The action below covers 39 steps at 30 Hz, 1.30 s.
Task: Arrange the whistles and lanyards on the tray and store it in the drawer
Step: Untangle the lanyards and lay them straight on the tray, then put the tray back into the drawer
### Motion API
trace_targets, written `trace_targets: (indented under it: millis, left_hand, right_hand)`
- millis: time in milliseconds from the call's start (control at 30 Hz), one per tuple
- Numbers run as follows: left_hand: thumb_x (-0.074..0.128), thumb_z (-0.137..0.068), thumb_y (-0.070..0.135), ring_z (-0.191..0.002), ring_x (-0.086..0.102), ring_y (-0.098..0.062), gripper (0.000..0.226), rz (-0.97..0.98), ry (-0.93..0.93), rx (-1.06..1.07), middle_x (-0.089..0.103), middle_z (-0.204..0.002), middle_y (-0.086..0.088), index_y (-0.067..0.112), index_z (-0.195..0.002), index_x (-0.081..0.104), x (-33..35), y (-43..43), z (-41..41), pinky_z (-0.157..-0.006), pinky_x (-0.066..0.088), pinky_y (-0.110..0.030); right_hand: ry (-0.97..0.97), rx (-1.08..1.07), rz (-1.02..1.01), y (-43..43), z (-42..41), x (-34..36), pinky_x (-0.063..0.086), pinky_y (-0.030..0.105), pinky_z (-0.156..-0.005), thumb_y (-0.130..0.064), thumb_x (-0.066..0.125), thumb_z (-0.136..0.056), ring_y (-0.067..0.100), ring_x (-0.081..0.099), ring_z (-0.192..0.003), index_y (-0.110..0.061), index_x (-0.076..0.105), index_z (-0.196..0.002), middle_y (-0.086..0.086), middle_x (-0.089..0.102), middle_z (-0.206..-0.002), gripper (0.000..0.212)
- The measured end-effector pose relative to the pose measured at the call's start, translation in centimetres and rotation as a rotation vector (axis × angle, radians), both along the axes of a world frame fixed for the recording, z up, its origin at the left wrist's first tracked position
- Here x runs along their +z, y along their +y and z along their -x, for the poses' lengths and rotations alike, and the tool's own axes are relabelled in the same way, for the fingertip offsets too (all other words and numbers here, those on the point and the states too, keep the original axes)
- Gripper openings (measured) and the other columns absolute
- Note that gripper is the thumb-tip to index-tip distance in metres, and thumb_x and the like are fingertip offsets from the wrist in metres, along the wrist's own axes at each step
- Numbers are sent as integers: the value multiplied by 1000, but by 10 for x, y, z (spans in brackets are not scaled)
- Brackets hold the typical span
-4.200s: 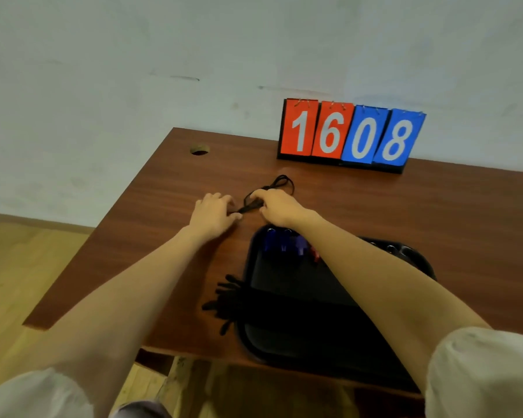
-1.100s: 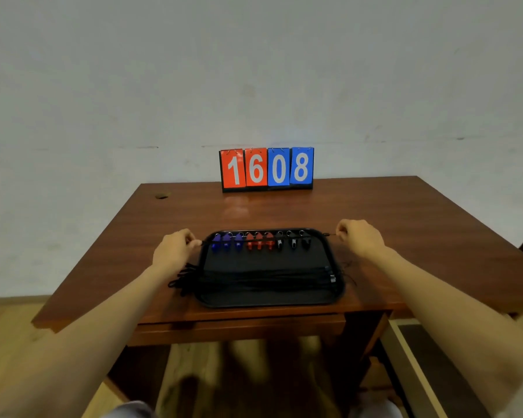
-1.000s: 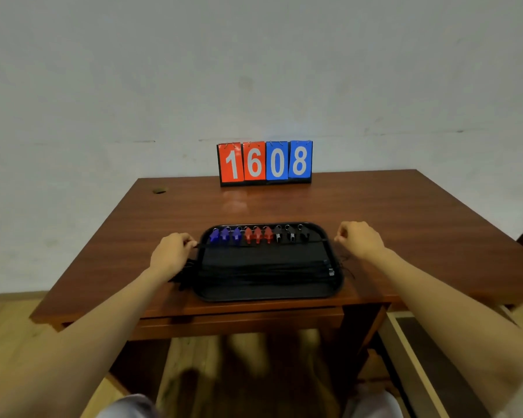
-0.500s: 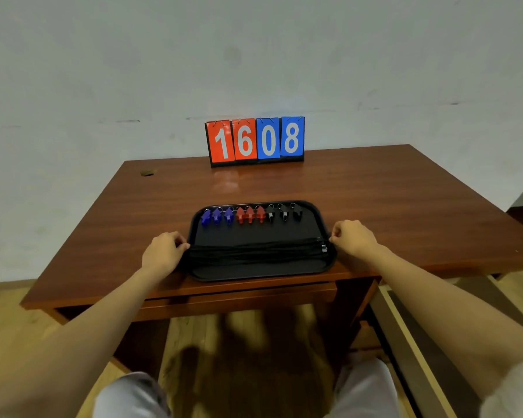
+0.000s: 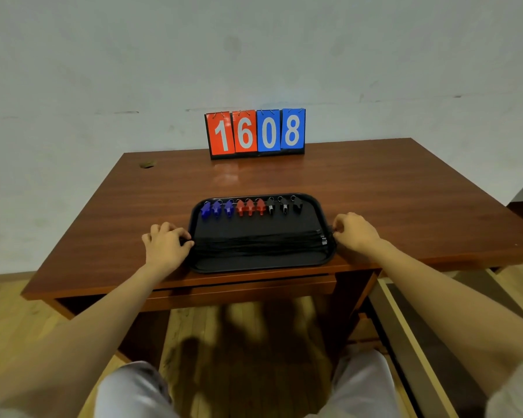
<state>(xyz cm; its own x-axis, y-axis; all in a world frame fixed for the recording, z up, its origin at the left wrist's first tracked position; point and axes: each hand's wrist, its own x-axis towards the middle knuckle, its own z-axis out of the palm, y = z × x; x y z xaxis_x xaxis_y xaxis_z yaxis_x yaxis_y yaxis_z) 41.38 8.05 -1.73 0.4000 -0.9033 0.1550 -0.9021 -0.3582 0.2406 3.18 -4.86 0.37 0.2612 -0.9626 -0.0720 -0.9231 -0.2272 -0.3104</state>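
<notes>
A black tray point(image 5: 258, 267) lies on the wooden desk point(image 5: 390, 191) near its front edge. Along the tray's far side stand three blue whistles point(image 5: 216, 209), three red whistles point(image 5: 250, 207) and three black whistles point(image 5: 284, 205) in one row. Several black lanyards point(image 5: 260, 245) lie stretched side to side across the tray's near half. My left hand point(image 5: 165, 247) is at the tray's left edge, its fingers curled on the lanyards' left ends. At the right edge my right hand point(image 5: 355, 232) pinches their right ends.
A flip scoreboard point(image 5: 255, 132) reading 1608 stands at the desk's back against the wall. A cable hole point(image 5: 147, 165) is at the back left. A shut drawer front point(image 5: 242, 286) runs under the desk top. A long pulled-out wooden-edged panel point(image 5: 411, 336) lies low on the right.
Both hands have come down from the tray's far corners to its near half, laying a stretched lanyard onto the bundle. The view has pulled back from the desk.
</notes>
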Motion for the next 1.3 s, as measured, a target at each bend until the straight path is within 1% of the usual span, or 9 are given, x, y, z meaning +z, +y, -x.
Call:
trace_targets:
  millis: [233,433,567,700,867,1000,1100,1233,1300]
  left_hand:
    - [57,-90,32,-124,37,-26,28,121,-70,-167,53,-123,-3,21,-116,60,-8,1,23,-103,23,-41]
    - [57,-90,35,-124,41,-23,31,89,-58,-254,56,-123,-1,20,-117,62,-22,2,41,-103,22,-39]
    - [61,-89,29,-120,47,-26,27,198,-16,-260,59,-118,-4,16,-113,64,-27,4,48,-100,29,-41]
    - [58,-89,35,-97,57,-17,21,258,47,-472,67,-97,4,21,-95,73,-24,10,74,-88,37,-34]
    - [64,-85,37,-91,45,-10,17,126,430,-486,62,-94,11,28,-96,73,-28,12,111,-87,37,-30]
    - [63,-87,32,-95,46,-11,18,123,418,-485,66,-102,8,26,-101,73,-34,8,112,-87,29,-29]
    - [62,-88,29,-100,48,-14,14,103,411,-522,68,-101,11,26,-97,73,-34,5,108,-94,30,-38]
    - [65,-85,29,-100,45,-12,12,41,425,-589,63,-86,29,29,-94,74,-31,-4,84,-96,32,-44]
    - [66,-83,30,-96,41,-5,13,0,427,-617,61,-88,36,31,-94,74,-29,-11,68,-98,30,-43]
  right_hand:
    - [-60,103,87,8,-11,-3,44,42,-95,-12,54,-90,30,40,-120,-14,58,-117,10,49,-123,27]
    - [94,264,56,15,-17,-15,35,41,-103,-20,54,-93,27,37,-128,-19,56,-123,6,50,-131,30]
    - [28,256,148,16,-16,-18,28,42,-108,-23,55,-91,24,37,-130,-21,58,-122,3,52,-129,31]
    - [-54,199,202,12,-19,-17,32,41,-107,-21,52,-94,25,37,-130,-17,60,-120,4,52,-128,27]
    - [-29,105,106,4,-22,-19,38,42,-102,-19,46,-97,28,37,-129,-15,55,-124,9,47,-133,29]
    - [-30,80,91,-2,-25,-20,38,43,-103,-19,45,-98,29,36,-129,-15,54,-125,10,46,-135,29]
    - [-61,71,115,-7,-30,-18,39,42,-102,-17,46,-97,29,37,-129,-14,54,-125,10,47,-133,29]
    - [-104,54,151,-14,-38,-14,39,41,-101,-15,44,-97,29,38,-128,-13,54,-125,10,49,-131,30]
    - [-102,55,151,-18,-42,-12,40,41,-101,-14,44,-97,29,39,-127,-12,54,-126,11,49,-132,30]
